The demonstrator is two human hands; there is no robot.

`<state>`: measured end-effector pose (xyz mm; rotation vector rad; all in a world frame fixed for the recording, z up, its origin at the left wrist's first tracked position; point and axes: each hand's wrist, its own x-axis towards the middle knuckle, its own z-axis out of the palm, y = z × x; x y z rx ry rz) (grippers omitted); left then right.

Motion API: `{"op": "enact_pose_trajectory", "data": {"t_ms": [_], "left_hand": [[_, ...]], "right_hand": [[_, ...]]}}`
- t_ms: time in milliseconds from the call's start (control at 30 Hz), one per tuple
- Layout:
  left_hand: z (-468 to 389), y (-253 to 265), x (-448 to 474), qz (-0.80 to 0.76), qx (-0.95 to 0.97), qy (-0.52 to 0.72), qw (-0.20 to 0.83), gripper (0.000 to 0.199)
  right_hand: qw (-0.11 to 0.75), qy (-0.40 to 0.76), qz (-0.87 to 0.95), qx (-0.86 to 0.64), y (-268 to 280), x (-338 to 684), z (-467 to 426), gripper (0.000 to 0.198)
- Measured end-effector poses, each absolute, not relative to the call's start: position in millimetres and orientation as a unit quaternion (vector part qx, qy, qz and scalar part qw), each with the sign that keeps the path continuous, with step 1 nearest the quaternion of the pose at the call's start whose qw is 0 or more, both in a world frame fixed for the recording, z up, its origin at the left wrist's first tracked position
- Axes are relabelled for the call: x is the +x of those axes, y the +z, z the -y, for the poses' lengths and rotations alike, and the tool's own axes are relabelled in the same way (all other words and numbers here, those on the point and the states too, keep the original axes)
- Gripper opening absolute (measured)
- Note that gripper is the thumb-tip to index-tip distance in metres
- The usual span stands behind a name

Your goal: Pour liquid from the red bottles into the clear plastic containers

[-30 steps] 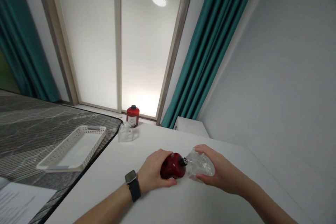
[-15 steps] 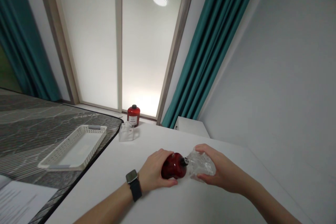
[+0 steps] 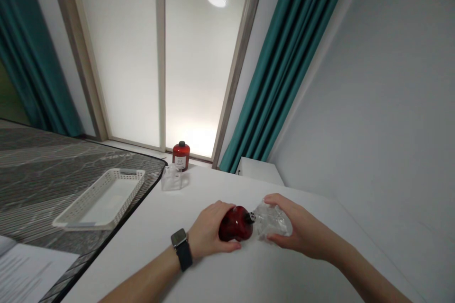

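Note:
My left hand, with a dark watch on the wrist, is wrapped round a dark red bottle tipped on its side. The bottle's black neck points right, at the mouth of a clear bottle; whether the two touch I cannot tell. My right hand grips that clear bottle, also tilted, between thumb and fingers. Farther back on the white table stand a second red bottle with a black cap and white label, and a clear container in front of it.
To the left, a white perforated basket sits on a grey patterned surface with a black edge. Printed paper lies at the lower left. Behind the table are a white box-like cabinet, a teal curtain and frosted panels.

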<state>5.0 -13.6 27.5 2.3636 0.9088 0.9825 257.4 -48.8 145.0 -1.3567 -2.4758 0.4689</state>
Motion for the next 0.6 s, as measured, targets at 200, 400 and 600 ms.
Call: {"op": "enact_pose_trajectory", "data": {"t_ms": [200,400,600], "left_hand": [[13.7,27.5,4.5,-0.323,0.850,0.358,0.211,0.070],[13.6,28.0,5.0,-0.327,0.850,0.352,0.213,0.070],[14.5,29.9,5.1,-0.329,0.848,0.353,0.217,0.071]], "right_hand": [[0.137,0.169,0.854,-0.473,147.5,256.5,49.5,0.052],[0.137,0.168,0.852,-0.477,149.0,256.3,49.8,0.052],[0.133,0.164,0.853,-0.478,152.2,253.9,49.9,0.052]]}}
